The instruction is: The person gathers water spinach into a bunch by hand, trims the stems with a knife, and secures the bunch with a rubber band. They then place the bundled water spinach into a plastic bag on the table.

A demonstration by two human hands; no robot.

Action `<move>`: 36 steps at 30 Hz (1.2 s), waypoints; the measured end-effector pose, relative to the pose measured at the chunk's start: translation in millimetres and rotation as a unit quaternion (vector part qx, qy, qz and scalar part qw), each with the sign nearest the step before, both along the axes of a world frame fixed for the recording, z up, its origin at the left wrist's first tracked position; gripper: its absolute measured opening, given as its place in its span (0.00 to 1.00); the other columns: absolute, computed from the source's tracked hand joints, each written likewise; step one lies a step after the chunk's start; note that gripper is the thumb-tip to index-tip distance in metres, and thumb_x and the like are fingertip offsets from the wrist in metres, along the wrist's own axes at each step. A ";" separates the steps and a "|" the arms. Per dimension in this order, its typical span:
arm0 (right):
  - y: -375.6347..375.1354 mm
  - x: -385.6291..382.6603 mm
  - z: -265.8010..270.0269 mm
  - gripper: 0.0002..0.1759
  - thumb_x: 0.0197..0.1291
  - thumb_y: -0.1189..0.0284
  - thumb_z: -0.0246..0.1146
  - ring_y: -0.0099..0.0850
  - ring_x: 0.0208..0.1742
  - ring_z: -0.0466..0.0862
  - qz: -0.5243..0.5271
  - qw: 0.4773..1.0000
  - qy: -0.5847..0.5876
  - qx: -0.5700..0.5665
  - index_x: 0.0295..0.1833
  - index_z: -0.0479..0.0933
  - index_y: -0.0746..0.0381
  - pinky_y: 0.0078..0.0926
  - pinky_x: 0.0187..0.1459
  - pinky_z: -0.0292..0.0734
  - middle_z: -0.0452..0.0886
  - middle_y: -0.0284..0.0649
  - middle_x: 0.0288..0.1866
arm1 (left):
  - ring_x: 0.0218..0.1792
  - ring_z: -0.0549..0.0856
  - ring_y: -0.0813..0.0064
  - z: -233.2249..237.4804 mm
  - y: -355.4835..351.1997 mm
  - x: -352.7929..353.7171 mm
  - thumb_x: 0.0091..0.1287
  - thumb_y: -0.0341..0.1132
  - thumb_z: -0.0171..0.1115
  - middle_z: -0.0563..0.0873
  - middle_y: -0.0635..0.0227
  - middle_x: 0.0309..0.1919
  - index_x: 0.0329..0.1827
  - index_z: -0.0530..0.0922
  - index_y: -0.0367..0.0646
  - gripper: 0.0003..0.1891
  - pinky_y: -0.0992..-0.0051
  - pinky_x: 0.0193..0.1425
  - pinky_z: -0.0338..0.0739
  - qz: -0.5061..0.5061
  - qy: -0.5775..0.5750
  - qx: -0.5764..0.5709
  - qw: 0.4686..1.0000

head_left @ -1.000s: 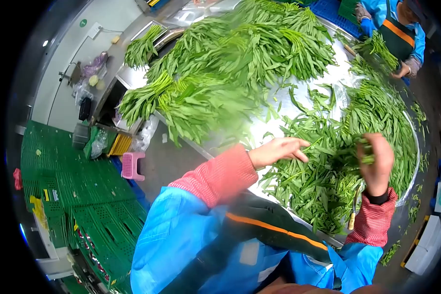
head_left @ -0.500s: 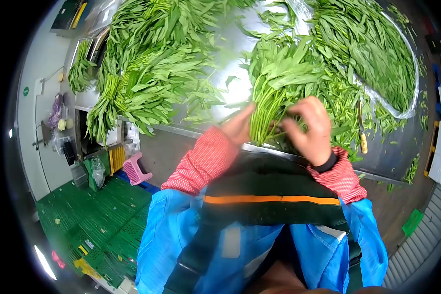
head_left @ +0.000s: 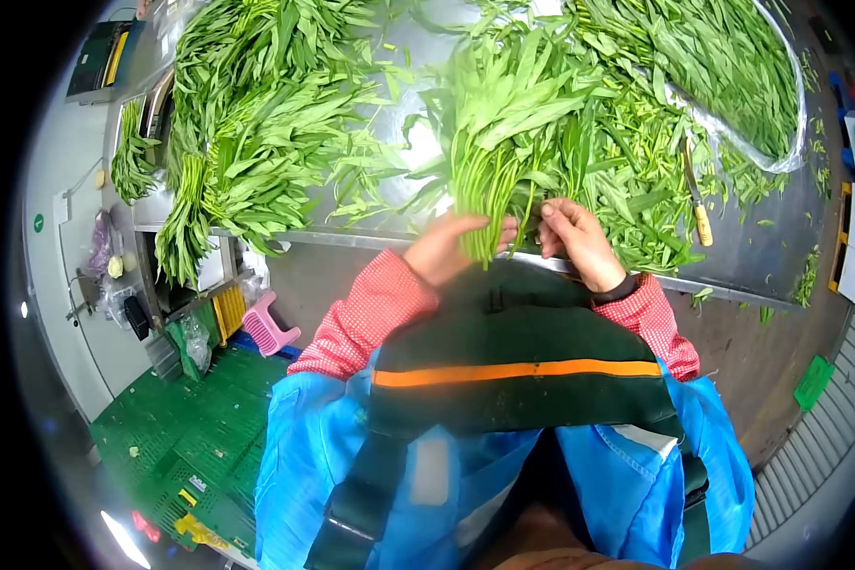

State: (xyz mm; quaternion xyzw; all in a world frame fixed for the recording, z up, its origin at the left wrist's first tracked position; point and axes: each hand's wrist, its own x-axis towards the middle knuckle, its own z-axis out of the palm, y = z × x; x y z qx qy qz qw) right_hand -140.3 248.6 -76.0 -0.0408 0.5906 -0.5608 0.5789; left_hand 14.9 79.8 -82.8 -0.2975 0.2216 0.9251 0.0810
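Note:
My left hand (head_left: 451, 245) is closed round the lower stems of a bunch of leafy greens (head_left: 503, 123) at the table's front edge. The leaves point away from me. Just right of the stems, my right hand (head_left: 579, 239) has its fingers curled, thumb near the fingertips; anything between them is too small to make out. Loose leaves and cut stems (head_left: 636, 209) lie beyond and beside it. A knife with a wooden handle (head_left: 701, 223) rests on the metal table (head_left: 741, 242) to the right.
Stacked bunches of greens (head_left: 256, 142) cover the table's left side. More greens (head_left: 731, 66) lie in clear plastic at the upper right. A pink stool (head_left: 268, 325) and green floor panels (head_left: 180, 418) are at the lower left.
The bunch has shifted left and slightly nearer me with my left hand. My right hand has drawn down and its fingers are closer together. The whole view has shifted a little.

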 end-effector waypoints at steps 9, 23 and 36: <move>-22.5 16.4 -6.1 0.12 0.66 0.70 0.57 0.24 0.41 0.81 0.051 0.994 0.006 -0.100 0.48 0.78 0.68 0.21 0.46 0.75 0.83 0.37 0.40 | 0.58 0.79 0.66 9.7 10.6 11.4 0.66 0.28 0.53 0.76 0.59 0.60 0.70 0.62 0.39 0.27 0.65 0.61 0.74 0.016 -0.003 -0.034 0.999; -34.0 30.3 21.9 0.11 0.64 0.78 0.53 0.24 0.32 0.78 0.045 0.995 -0.075 -0.051 0.50 0.74 0.67 0.21 0.37 0.74 0.81 0.36 0.36 | 0.52 0.80 0.69 21.1 18.6 23.4 0.70 0.26 0.51 0.78 0.61 0.56 0.65 0.66 0.38 0.20 0.67 0.55 0.78 0.040 -0.091 -0.102 0.990; -23.1 -55.2 95.0 0.14 0.68 0.63 0.58 0.18 0.24 0.72 0.022 0.947 0.320 0.019 0.49 0.76 0.61 0.17 0.26 0.67 0.74 0.29 0.27 | 0.21 0.69 0.85 93.5 -49.6 28.5 0.73 0.39 0.53 0.71 0.78 0.22 0.43 0.72 0.45 0.08 0.82 0.26 0.68 0.258 -0.022 -0.412 0.874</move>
